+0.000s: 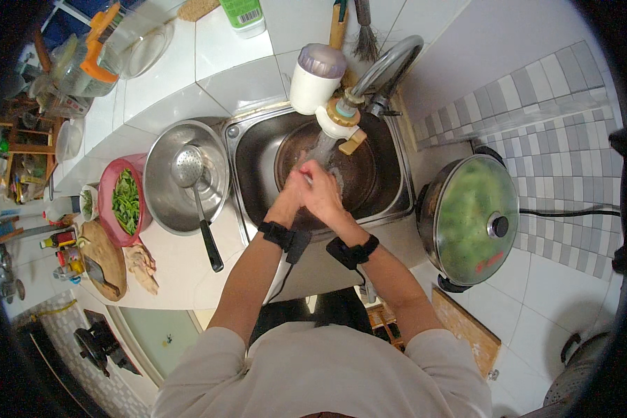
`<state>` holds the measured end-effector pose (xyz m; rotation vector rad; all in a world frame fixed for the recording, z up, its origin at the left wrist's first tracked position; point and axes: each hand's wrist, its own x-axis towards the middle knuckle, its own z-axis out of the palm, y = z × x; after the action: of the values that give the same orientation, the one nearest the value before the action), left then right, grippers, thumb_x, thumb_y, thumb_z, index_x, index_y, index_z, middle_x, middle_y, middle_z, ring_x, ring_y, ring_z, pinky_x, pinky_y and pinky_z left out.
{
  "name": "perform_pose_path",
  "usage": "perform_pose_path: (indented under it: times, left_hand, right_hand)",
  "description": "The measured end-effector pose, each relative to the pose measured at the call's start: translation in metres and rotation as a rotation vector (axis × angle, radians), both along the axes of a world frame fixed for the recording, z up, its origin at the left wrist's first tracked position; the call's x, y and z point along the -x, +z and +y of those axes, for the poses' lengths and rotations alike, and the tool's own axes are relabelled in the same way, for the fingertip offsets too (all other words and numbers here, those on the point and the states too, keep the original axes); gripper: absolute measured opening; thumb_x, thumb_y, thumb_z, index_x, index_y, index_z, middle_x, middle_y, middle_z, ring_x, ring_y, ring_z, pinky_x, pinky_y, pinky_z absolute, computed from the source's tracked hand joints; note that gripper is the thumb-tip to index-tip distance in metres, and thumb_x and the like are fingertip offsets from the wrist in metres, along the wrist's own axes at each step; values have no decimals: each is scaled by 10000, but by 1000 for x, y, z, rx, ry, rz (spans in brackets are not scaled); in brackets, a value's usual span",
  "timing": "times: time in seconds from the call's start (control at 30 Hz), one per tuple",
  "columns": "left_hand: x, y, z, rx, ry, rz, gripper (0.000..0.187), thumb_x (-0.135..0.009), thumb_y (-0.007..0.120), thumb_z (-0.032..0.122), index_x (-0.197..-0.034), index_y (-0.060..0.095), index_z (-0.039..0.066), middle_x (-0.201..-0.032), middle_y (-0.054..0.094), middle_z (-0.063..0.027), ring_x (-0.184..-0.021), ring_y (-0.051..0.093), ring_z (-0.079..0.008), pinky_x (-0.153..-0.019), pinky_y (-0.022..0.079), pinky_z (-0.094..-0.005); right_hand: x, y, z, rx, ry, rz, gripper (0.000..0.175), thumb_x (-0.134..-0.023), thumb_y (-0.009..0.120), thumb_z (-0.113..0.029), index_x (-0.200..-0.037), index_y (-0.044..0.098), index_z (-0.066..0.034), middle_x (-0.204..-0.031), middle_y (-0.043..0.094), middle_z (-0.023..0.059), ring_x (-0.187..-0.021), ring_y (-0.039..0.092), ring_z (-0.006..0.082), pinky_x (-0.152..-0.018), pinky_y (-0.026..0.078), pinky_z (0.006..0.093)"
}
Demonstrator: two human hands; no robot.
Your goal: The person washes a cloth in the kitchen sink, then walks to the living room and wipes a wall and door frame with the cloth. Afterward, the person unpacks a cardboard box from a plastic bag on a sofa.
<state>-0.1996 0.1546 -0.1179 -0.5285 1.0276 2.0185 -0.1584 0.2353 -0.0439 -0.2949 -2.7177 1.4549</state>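
My left hand [291,189] and my right hand [324,190] are pressed together over the stainless steel sink [253,172]. Running water [322,148] falls on them from a faucet-mounted water filter [316,78] fitted to the curved chrome faucet [397,55]. The fingers overlap, so whether anything small lies between them is hidden. Below the hands, a dark round pan [363,180] rests in the basin, wet inside. Each wrist wears a black strap with a small box and cable.
Left of the sink stand a steel bowl [159,177] holding a slotted skimmer [188,164] and a red basin [107,209] of leafy greens. Beyond are a round cutting board [115,261] with a cleaver [100,276] and raw poultry pieces [142,266]. At right sits a lidded electric pan [470,224].
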Motion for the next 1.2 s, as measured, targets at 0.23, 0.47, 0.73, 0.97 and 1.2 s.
perform_pose_path:
  times: [0.23,0.47,0.73,0.97,1.2]
  left_hand:
    - [11,-27,8,127,97,-19,367,-936,417,364,-1091,545,56,-1064,593,-91,-950,573,-227,-819,472,-376]
    - [19,21,-4,-140,244,-203,413,-955,373,409,-1055,542,46,-975,611,-101,-848,595,-236,-806,488,-378]
    - [7,12,-31,93,144,-318,451,-900,484,442,-1109,503,42,-912,585,-79,-810,572,-244,-808,496,-369]
    - [13,16,-7,-250,-82,-327,446,-879,529,427,-1128,534,57,-1067,599,-103,-983,577,-254,-905,451,-418]
    - [9,-9,-3,-86,-110,-350,277,-893,508,378,-1000,584,134,-920,628,-39,-826,589,-201,-700,470,-345]
  right_hand:
    - [11,-39,8,77,-109,-61,388,-867,502,-371,-897,565,11,-834,586,286,-783,582,434,-670,460,491]
    - [-9,-33,38,861,155,-177,518,-704,762,-202,-1108,508,-3,-1082,572,59,-1032,502,142,-914,390,307]
    - [10,-37,48,-135,94,-39,378,-687,584,-51,-1055,532,17,-1054,531,227,-1001,480,425,-926,381,455]
    - [-19,11,29,-323,247,127,284,-672,565,16,-953,550,-19,-1101,444,227,-1062,423,425,-919,351,502]
    - [-31,15,75,214,228,-73,342,-765,632,-88,-1081,528,-11,-1111,499,146,-1018,508,299,-874,423,376]
